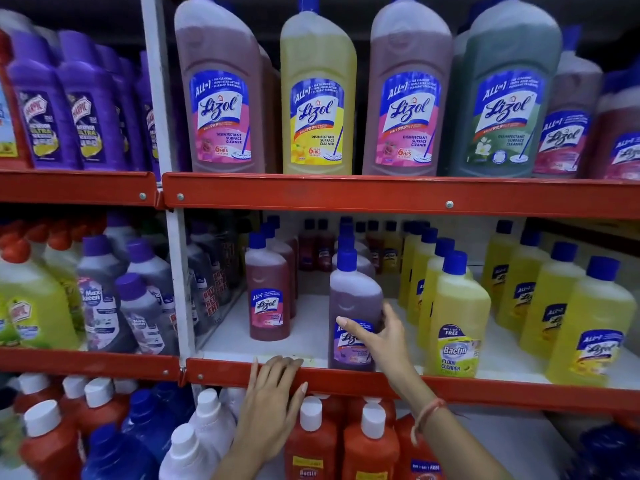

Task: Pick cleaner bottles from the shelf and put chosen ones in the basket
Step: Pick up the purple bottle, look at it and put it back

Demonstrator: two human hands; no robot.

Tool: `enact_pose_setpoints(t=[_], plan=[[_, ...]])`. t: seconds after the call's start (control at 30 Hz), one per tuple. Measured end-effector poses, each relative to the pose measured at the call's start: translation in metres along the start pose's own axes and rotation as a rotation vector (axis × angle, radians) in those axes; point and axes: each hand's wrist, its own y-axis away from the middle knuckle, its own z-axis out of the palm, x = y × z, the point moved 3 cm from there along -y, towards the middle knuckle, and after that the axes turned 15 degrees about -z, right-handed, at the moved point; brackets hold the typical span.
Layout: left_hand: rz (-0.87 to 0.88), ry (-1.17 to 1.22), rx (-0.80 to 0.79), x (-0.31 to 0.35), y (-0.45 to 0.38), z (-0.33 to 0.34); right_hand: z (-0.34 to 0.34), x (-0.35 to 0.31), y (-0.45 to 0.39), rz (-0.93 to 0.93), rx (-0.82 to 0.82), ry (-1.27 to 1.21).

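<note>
Right hand (372, 336) grip closed round purple cleaner bottle (353, 306) at shelf front edge (346, 375), left hand (273, 386) flat, empty, on edge; best lifted upright, clearing yellow neighbours.

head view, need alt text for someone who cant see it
A person's right hand grips a purple Lizol bottle on the middle shelf while the left hand rests on the red shelf edge. Cleaner bottles fill the shelves.
</note>
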Motion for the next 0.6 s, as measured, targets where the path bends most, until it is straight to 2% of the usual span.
enact_pose_setpoints(t=[0.3,0.47,0.6], plan=[[0.016,-0.072,0.026,-0.001,0.004,0.004,-0.016,-0.076,0.029,-0.465,0.249,0.385],[-0.004,-0.083,0.03,0.0,0.003,0.004,-0.033,-0.116,0.056,-0.624,0.355,0.591],[-0.025,-0.073,0.033,0.002,0.003,0.004,-0.041,-0.136,0.072,-0.725,0.366,0.747]])
